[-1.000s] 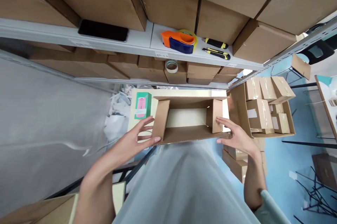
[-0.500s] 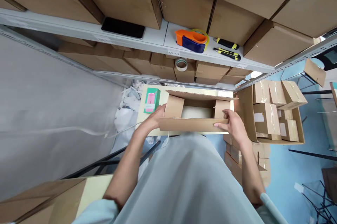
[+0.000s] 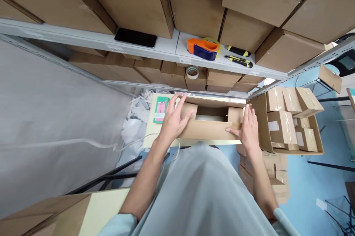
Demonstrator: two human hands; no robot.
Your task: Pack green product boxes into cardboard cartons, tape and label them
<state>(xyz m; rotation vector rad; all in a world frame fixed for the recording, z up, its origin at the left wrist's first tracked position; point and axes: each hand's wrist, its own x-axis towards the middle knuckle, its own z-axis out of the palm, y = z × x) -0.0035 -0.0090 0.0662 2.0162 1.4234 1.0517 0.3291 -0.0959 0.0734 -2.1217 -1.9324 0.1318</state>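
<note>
An open brown cardboard box (image 3: 209, 128) stands on a pale table (image 3: 151, 128) in front of me. My left hand (image 3: 173, 121) lies flat on the box's left end flap with its fingers stretched out. My right hand (image 3: 249, 127) presses flat against the box's right end, thumb on the near flap. The near long flap stands folded up toward the opening. A small green carton with a pink picture (image 3: 161, 110) lies on the table just left of my left hand.
A shelf (image 3: 166, 45) above holds a black phone (image 3: 135, 37), an orange-and-blue tape dispenser (image 3: 202, 47) and two yellow-black knives (image 3: 238, 56). A tape roll (image 3: 192, 72) hangs below. A big carton of small taped boxes (image 3: 288, 121) stands at right. Shredded paper (image 3: 135, 117) lies left.
The near long flap has been folded up. My left hand moved from the box's left corner onto its left flap. My right hand flattened against the right end.
</note>
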